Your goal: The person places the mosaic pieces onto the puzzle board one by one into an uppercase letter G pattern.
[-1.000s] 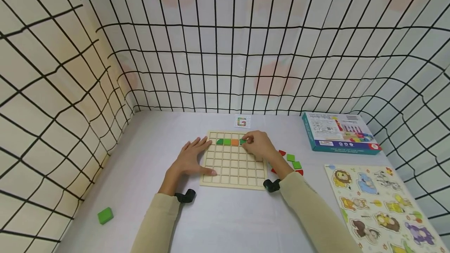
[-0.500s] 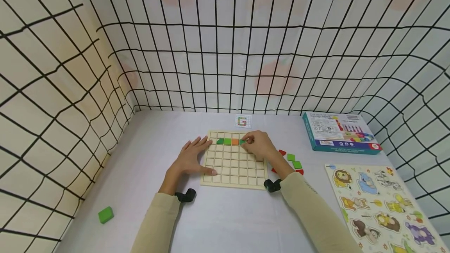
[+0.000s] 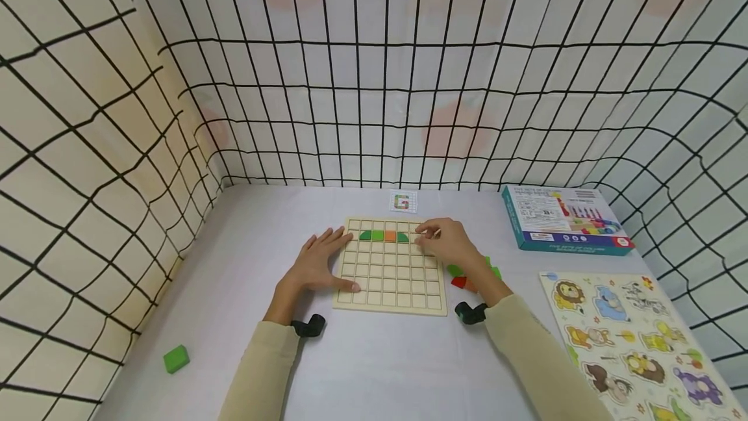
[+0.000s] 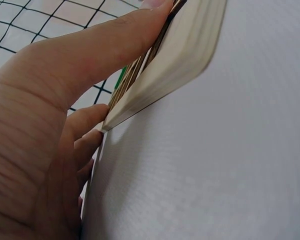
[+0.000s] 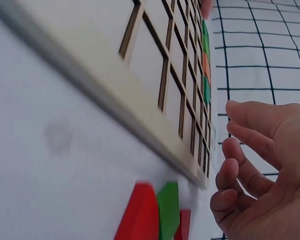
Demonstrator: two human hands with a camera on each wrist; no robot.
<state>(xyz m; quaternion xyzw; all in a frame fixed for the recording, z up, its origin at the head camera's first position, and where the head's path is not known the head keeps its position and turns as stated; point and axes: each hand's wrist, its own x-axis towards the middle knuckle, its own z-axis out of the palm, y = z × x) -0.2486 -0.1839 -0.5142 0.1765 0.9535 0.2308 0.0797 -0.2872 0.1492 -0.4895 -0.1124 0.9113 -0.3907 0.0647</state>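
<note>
- Reading the clock from the middle of the gridded board [image 3: 388, 278], with twelve at the far side: it lies flat on the tabletop [image 3: 386, 369], a pale, wood-like square with a rounded corner and thin raised ribs dividing it into shallow cells.
- The left hand [image 3: 318, 264] is at nine o'clock, fingers spread wide, tips touching the board's edge and thumb resting over its face; it grips nothing.
- The right hand [image 3: 448, 243] is near two o'clock, fingers loosely bent and slightly parted, with nothing visible between them.
- Toward twelve, four flat pieces sit side by side in one row: a curved-edged green piece [image 3: 365, 235], a lighter green square [image 3: 378, 236], an orange square [image 3: 390, 236] and another curved-edged green piece [image 3: 402, 237].
- Loose pieces [image 3: 458, 282], red and green, lie at three o'clock, partly hidden by the right forearm.
- A small printed card [image 3: 404, 201] lies near twelve.
- Farther out are a glossy teal-sided box [image 3: 567, 219] between two and three, a flat cartoon-animal panel [image 3: 616, 353] between three and four, and a chunky green block [image 3: 176, 358] between eight and nine.
</note>
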